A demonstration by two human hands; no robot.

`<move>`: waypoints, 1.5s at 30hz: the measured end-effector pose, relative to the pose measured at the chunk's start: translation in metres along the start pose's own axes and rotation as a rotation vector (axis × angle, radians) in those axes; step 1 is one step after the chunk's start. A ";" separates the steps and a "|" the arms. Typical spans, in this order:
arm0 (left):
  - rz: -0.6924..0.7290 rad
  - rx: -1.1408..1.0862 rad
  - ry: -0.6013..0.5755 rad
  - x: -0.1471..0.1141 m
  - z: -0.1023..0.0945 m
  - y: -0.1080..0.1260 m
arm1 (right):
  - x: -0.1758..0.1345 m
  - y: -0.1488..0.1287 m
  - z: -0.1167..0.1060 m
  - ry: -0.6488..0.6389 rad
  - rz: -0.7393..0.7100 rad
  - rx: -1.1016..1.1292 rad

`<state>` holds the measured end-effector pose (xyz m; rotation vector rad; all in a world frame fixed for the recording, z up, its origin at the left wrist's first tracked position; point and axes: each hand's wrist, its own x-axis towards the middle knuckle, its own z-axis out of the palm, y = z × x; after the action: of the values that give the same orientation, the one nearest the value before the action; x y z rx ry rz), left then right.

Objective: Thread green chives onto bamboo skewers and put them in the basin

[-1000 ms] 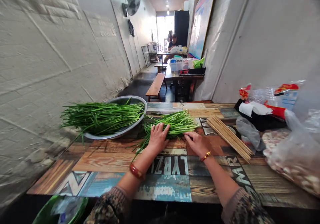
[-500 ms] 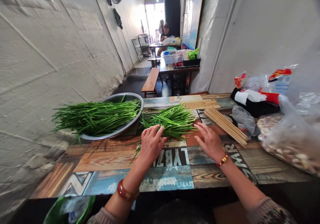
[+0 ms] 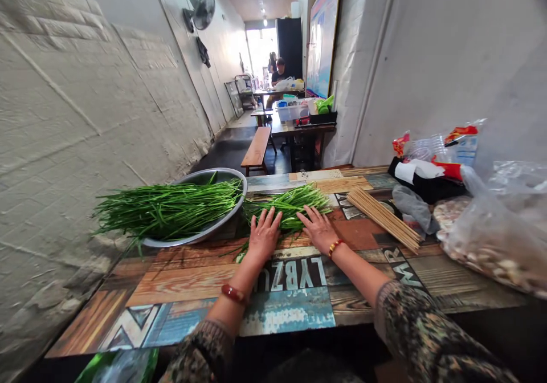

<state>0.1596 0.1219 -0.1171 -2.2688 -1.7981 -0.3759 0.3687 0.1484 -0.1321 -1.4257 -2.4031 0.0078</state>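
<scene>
A loose bunch of garlic chives lies on the patchwork-patterned table in front of me. My left hand rests on the near left side of the bunch, fingers spread. On its right part lies my right hand, also with fingers apart and palm down. Neither hand is closed round the stalks. Just left of the bunch, a metal basin holds a bigger heap of chives, their leaves hanging over its left rim. A bundle of wooden skewers lies to the right of my right hand.
At the right stand a clear plastic bag of pale pieces, a crumpled grey bag and a black item with packaging. Below the front edge hangs a green bag. Farther off are a bench and a seated person.
My right hand has moved left and forward from beside the bunch onto it. My left hand has shifted slightly, its fingers spreading more over the stalks. The view has tilted up a little.
</scene>
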 end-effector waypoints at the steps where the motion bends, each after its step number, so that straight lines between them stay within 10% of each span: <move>1: -0.011 0.002 0.014 0.005 0.001 -0.002 | 0.008 0.002 0.001 0.009 -0.001 0.014; 8: -0.093 -0.097 0.063 0.005 -0.014 -0.001 | 0.007 0.015 -0.001 0.170 -0.024 0.180; 15: -0.251 -0.444 0.464 0.002 -0.029 0.012 | 0.018 0.011 -0.017 0.378 0.056 0.444; 23: -0.015 -0.227 0.225 0.010 -0.022 0.027 | 0.043 -0.033 -0.013 0.162 0.066 0.282; 32: -0.249 -0.185 0.230 0.012 -0.021 -0.011 | 0.015 0.042 -0.041 0.391 0.291 1.119; 45: -0.261 -0.464 0.490 0.013 -0.014 -0.013 | 0.000 0.058 -0.079 0.661 0.303 1.812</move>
<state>0.1490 0.1323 -0.0989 -1.9344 -1.8643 -1.3871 0.4410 0.1633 -0.0681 -0.5705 -0.7936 1.1803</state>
